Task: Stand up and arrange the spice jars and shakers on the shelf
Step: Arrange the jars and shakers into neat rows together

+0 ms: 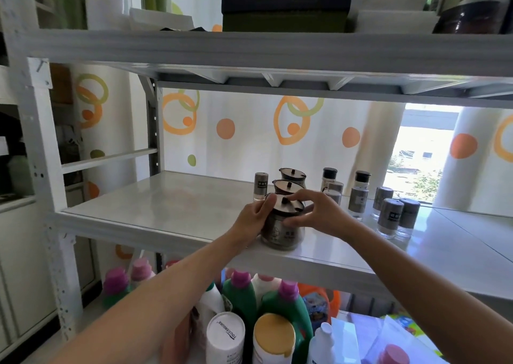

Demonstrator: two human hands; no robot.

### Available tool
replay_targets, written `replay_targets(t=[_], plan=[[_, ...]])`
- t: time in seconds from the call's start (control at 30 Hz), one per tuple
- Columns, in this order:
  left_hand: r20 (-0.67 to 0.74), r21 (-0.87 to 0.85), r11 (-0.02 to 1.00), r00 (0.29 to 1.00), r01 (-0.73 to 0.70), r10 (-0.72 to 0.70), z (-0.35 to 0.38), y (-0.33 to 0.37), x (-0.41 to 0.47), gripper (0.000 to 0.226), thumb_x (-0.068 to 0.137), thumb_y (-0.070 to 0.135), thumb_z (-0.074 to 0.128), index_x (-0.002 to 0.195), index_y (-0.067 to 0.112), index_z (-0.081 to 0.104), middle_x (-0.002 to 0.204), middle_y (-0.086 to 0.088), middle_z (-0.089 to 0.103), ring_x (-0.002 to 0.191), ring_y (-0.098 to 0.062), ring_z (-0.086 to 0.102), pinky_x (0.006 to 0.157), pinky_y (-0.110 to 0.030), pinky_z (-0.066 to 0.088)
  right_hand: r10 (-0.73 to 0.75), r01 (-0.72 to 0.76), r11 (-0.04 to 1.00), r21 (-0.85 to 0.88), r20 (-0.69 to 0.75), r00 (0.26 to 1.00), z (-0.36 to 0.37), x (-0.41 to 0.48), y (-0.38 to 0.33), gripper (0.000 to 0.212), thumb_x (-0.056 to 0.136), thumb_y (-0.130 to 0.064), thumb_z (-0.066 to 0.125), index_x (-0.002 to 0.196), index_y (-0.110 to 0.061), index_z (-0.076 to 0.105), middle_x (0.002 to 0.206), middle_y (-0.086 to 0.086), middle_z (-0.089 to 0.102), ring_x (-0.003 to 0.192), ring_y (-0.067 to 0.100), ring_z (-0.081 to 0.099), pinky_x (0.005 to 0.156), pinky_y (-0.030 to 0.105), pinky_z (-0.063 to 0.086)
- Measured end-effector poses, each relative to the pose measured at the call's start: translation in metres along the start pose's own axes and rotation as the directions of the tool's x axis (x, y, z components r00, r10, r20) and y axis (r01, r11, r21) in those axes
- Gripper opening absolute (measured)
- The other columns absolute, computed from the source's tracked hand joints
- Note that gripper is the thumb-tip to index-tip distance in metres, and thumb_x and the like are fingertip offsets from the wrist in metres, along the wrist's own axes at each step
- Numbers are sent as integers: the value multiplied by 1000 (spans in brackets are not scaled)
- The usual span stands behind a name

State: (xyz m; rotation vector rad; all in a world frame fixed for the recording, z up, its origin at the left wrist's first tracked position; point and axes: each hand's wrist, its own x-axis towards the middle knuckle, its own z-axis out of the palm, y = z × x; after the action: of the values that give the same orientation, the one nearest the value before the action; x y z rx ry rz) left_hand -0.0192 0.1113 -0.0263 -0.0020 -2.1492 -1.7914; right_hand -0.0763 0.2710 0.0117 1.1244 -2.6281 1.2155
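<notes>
A glass spice jar [283, 231] with a brown lid stands upright near the front edge of the white shelf [166, 205]. My left hand [254, 218] grips its left side, thumb up on the lid rim. My right hand [313, 211] holds its right side, fingers over the lid. Two more lidded jars [287, 187] stand in a row right behind it. Several grey-capped shakers [358, 201] stand upright to the right, with two black-capped ones [329, 176] at the back and a single grey shaker [260, 184] left of the jars.
An upper shelf [277, 50] carries a dark box [286, 8] and other items overhead. Below the spice shelf stand detergent bottles [288, 302] with pink caps and white containers. A dotted curtain [236, 130] hangs behind; a metal upright [41, 169] is at the left.
</notes>
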Motion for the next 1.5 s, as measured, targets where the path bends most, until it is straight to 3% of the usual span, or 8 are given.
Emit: replay_targets(t=[0.13,0.27,0.4,0.57,0.67,1.0,1.3,1.5], plan=[[-128,-21,1000,992,16,-18,-12,-6,12,99,70,84,15,120,13,63,114,-6,66,100,-20,62,94,-37,45,12,-12,993,115,6,1000,-9,3,0,31,81,-31,69,109,-19,65,104,-5,64,91,19,64,75,28,52],[-183,-57,998,982,35,-45,-19,-7,33,58,99,48,22,129,9,54,117,-5,58,106,-19,55,96,-36,40,81,-55,980,190,-130,988,-21,24,4,25,88,-20,62,112,-11,62,108,6,64,96,21,62,85,40,53],[-123,-5,1000,992,-2,1,-19,5,62,22,95,42,44,98,22,55,97,-2,56,91,-18,52,87,-34,41,106,-107,994,4,-199,974,-29,59,14,36,82,-12,67,118,-12,62,118,9,64,90,18,61,81,32,50],[-40,86,996,999,19,-15,-15,18,94,27,93,37,52,79,14,53,83,-5,48,77,-18,42,75,-32,35,84,-97,992,-84,-144,986,-25,88,13,35,84,-12,65,119,-7,63,120,14,65,98,16,60,78,22,46],[-45,142,989,998,37,-31,-15,16,105,27,89,25,58,64,15,53,75,-6,46,71,-19,40,69,-30,34,108,-124,977,-173,-96,989,-18,98,13,32,80,-14,68,111,-8,68,114,16,68,108,26,63,95,37,49],[-72,186,983,997,12,1,-17,4,116,17,84,2,58,96,-4,69,68,3,52,61,-9,48,57,-21,37,82,-108,955,-275,-104,991,-10,103,12,20,80,-15,67,98,-18,75,103,9,72,99,23,64,83,31,49],[-72,222,975,997,13,3,-20,6,109,25,82,1,57,58,6,59,49,8,48,57,-12,45,57,-21,36,72,-92,955,-282,-80,994,-8,95,6,22,83,-13,63,101,-18,74,106,10,71,101,23,63,84,29,48],[-78,226,974,997,30,-12,-21,10,107,15,81,0,58,75,-13,57,56,3,45,56,-12,47,56,-21,38,65,-80,950,-302,-56,996,-8,93,2,24,83,-12,60,102,-18,73,107,7,71,101,21,62,76,23,43]])
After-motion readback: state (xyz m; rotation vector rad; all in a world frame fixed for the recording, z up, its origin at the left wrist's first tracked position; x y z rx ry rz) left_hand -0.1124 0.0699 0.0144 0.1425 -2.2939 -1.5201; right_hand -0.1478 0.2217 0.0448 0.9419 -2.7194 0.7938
